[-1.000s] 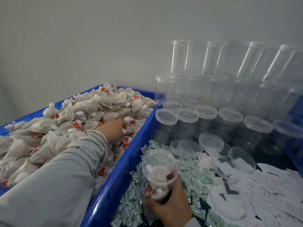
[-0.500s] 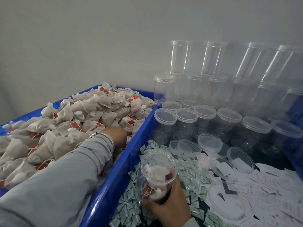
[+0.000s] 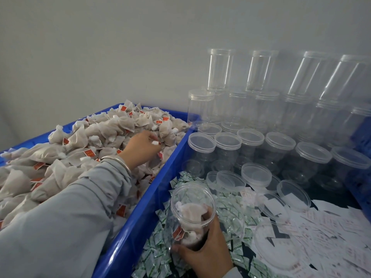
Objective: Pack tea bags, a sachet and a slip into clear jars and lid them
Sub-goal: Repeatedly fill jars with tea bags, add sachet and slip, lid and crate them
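Observation:
My right hand (image 3: 204, 251) grips an open clear jar (image 3: 190, 209), tilted toward me over the sachets, with a few tea bags inside. My left hand (image 3: 140, 149) is over the heap of tea bags (image 3: 90, 141) in the blue crate (image 3: 144, 213), fingers pinching a tea bag with a white knot and red tag (image 3: 155, 143). Green-and-white sachets (image 3: 234, 213) lie below the jar. White printed slips (image 3: 331, 233) are spread at the right. Loose clear lids (image 3: 257, 175) lie among them.
Lidded empty clear jars (image 3: 279, 143) stand in rows at the back right, with more stacked above against the grey wall. A second blue crate wall (image 3: 361, 137) rises at the far right. The left crate's rim separates the tea bags from the sachets.
My left hand has come up out of the tea bag heap and moved toward the back right, now pinching a tea bag. The right hand and jar have stayed nearly still.

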Demonstrator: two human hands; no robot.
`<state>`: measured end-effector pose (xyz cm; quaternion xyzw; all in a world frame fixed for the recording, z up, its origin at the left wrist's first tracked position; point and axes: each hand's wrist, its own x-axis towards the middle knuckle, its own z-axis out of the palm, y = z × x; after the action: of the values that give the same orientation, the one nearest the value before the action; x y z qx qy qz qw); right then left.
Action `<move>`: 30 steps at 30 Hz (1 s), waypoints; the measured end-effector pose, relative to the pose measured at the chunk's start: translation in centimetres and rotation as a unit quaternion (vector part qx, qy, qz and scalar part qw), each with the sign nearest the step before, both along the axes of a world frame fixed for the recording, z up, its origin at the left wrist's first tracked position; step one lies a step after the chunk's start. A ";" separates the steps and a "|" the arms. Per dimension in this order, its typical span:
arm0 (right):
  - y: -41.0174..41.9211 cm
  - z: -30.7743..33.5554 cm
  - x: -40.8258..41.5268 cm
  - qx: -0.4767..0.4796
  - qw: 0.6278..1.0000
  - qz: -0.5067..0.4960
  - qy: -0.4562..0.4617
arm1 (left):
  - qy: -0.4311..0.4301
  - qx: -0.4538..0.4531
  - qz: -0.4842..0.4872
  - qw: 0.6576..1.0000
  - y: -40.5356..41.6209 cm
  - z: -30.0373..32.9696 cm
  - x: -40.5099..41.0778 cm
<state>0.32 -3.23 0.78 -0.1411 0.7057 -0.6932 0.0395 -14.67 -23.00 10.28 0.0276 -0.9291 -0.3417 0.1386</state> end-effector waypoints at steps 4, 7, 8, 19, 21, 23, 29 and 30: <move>0.1 -0.3 0.1 -0.042 0.998 -0.033 0.034 | -0.011 0.186 -0.070 0.980 1.5 1.8 1.5; 0.4 -1.9 -0.2 -0.002 0.997 -0.027 0.070 | -0.062 0.272 -0.155 0.948 2.4 3.0 3.0; 0.4 -2.3 -0.4 0.011 0.996 -0.031 0.081 | -0.080 0.301 -0.184 0.932 2.7 3.4 3.5; 0.3 -2.3 -0.5 0.014 0.998 -0.038 0.051 | -0.236 0.277 -0.431 0.825 4.1 3.6 5.7; 0.4 -2.4 -0.3 0.025 0.995 -0.042 0.082 | -0.231 0.276 -0.443 0.821 4.1 3.5 5.6; 0.3 -2.7 -0.1 0.027 0.996 -0.039 0.078 | -0.225 0.278 -0.445 0.821 4.0 3.4 5.5; 0.3 -2.5 0.2 0.012 0.997 -0.054 0.059 | -0.211 0.196 -0.445 0.848 4.5 2.9 5.4; 0.3 -2.3 0.4 -0.003 0.997 -0.067 0.048 | -0.209 0.171 -0.445 0.854 4.6 2.8 5.4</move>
<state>0.67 -2.95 -1.50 -0.1267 0.7128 -0.6886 -0.0412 -9.28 -18.41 13.05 -0.2946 -0.7765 -0.5063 -0.2321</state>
